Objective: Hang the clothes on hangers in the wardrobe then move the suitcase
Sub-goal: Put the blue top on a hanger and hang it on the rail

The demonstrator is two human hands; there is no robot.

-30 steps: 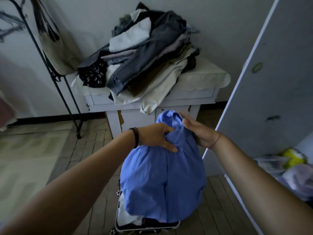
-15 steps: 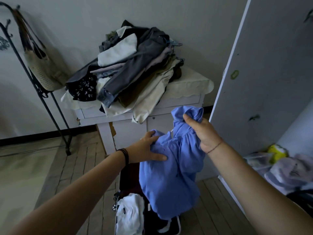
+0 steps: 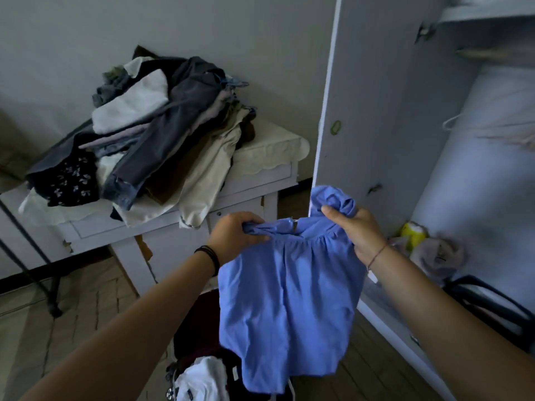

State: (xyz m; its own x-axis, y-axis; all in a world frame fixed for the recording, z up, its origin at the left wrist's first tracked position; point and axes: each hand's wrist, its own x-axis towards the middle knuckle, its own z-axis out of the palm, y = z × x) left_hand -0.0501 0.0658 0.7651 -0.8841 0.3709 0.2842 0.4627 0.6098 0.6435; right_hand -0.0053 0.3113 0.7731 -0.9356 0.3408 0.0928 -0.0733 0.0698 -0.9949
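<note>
Lifted and spread wider than before: one soft blue gathered blouse point(image 3: 289, 299), bunched shoulders pinched by left grip point(image 3: 234, 238) and right grip point(image 3: 359, 230), hanging above one open suitcase point(image 3: 197, 322) beside wardrobe door point(image 3: 376, 111); one rumpled clothes pile point(image 3: 162, 134) on table point(image 3: 254, 195).

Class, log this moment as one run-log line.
left hand: grips blue top | right hand: grips blue top | wardrobe door: open

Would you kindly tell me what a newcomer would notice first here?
The bright blue garment stands out at centre, gripped at its top edge by the left hand and the right hand. Behind, at left, a heap of clothes covers a white table; the wardrobe door stands open at right.
</note>
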